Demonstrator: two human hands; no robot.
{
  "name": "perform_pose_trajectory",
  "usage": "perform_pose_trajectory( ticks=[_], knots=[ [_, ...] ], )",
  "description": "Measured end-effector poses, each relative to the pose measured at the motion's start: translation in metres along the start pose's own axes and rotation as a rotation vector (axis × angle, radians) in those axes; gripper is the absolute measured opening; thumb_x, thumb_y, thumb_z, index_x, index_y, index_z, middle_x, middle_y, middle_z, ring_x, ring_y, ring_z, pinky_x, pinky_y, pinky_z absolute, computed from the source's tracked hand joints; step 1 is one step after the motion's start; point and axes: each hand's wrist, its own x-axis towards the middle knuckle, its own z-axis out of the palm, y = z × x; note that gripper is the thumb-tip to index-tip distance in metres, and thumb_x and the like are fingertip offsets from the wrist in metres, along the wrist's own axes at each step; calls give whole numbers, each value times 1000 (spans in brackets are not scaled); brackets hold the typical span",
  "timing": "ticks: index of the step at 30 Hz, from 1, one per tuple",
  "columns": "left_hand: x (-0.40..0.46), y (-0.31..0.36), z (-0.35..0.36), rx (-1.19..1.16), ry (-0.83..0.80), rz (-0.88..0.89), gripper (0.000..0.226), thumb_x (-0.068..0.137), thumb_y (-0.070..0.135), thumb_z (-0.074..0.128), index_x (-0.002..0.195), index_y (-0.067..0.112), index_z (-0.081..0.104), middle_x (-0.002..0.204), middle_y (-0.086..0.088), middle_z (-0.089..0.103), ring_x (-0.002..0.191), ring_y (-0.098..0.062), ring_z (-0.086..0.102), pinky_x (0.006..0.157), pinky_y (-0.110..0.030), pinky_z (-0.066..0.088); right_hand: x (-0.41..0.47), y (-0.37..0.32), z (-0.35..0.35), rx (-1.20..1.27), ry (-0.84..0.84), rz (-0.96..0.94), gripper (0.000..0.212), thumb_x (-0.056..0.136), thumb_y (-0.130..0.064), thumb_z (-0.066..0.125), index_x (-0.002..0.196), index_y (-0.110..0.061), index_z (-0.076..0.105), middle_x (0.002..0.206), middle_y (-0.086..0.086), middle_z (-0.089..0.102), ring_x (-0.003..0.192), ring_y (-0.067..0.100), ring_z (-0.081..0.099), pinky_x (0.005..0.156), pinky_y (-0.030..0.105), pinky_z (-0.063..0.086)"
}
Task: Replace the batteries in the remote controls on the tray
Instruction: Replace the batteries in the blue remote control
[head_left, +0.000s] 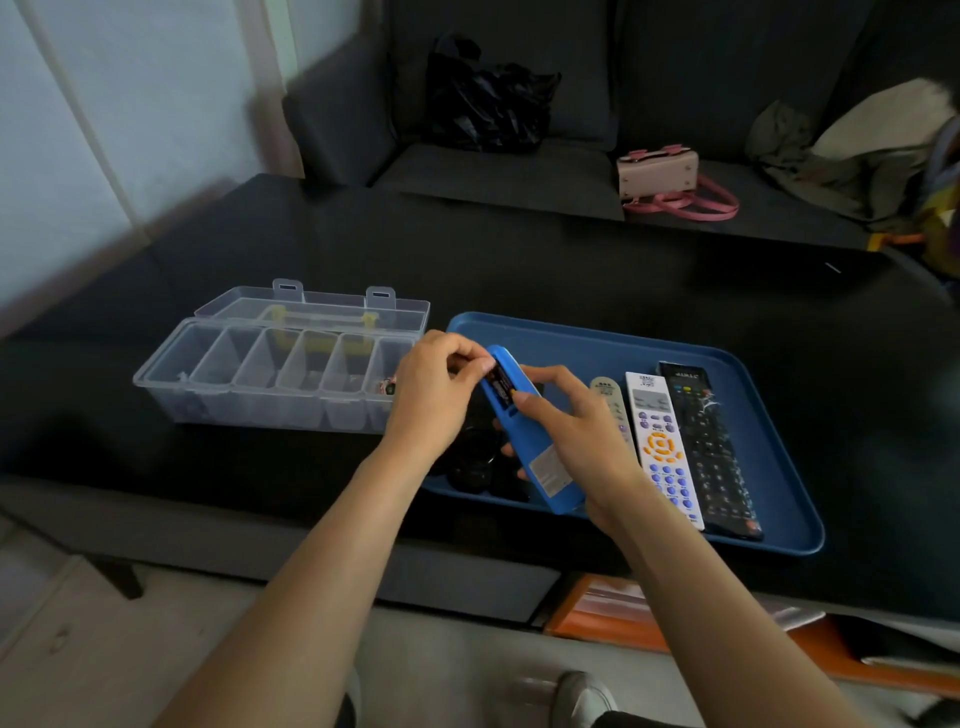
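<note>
I hold a blue remote (535, 457) back side up over the left part of the blue tray (769, 410). My right hand (576, 431) grips its body from the right, thumb near the open battery bay. My left hand (436, 395) pinches a dark battery (503, 387) at the top of that bay. On the tray to the right lie a beige remote (610, 397), a white remote (662, 447) with orange and blue buttons, and a black remote (711, 447). Dark remotes (472, 467) lie under my hands, partly hidden.
A clear plastic compartment box (270, 379) with its lid open stands left of the tray on the black table (571, 270); a small item lies in its rightmost cell. Behind are a dark sofa, a black bag (488, 93) and a pink handbag (660, 174).
</note>
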Motion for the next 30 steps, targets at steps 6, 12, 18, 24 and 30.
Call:
perform_pose_trajectory(
  ticks=[6, 12, 18, 24, 30],
  knots=[
    [-5, 1, 5, 4, -20, 2, 6, 85, 13, 64, 89, 16, 63, 98, -1, 64, 82, -3, 59, 69, -8, 45, 4, 0, 1, 4, 7, 21, 16, 95, -23, 56, 111, -24, 58, 92, 8, 68, 66, 18, 68, 49, 27, 55],
    [-5, 3, 5, 55, 26, 44, 17, 80, 11, 70, 97, 13, 67, 99, -3, 65, 76, 0, 58, 68, -2, 45, 6, -1, 1, 28, 15, 34, 16, 95, -24, 55, 111, -25, 58, 91, 9, 69, 64, 17, 68, 50, 27, 55],
    [-2, 4, 1, -1, 52, -25, 4, 85, 15, 64, 88, 14, 67, 89, 2, 67, 81, -4, 60, 69, -10, 44, 2, 0, -1, -21, -9, 13, 17, 95, -25, 55, 112, -27, 57, 96, 10, 68, 71, 20, 69, 50, 26, 54],
    [-3, -5, -4, -43, -15, -89, 7, 85, 13, 64, 81, 18, 66, 83, 4, 66, 83, -9, 62, 77, -22, 47, 5, 4, 2, -136, -25, -25, 15, 95, -23, 56, 109, -27, 59, 99, 9, 66, 74, 23, 69, 49, 26, 52],
    [-5, -1, -1, -5, 6, -95, 9, 86, 11, 63, 80, 17, 63, 85, 4, 66, 82, -7, 61, 75, -18, 45, 14, 3, 5, -28, -17, 8, 13, 95, -21, 56, 105, -29, 61, 94, 10, 69, 67, 22, 68, 47, 28, 53]
  ],
)
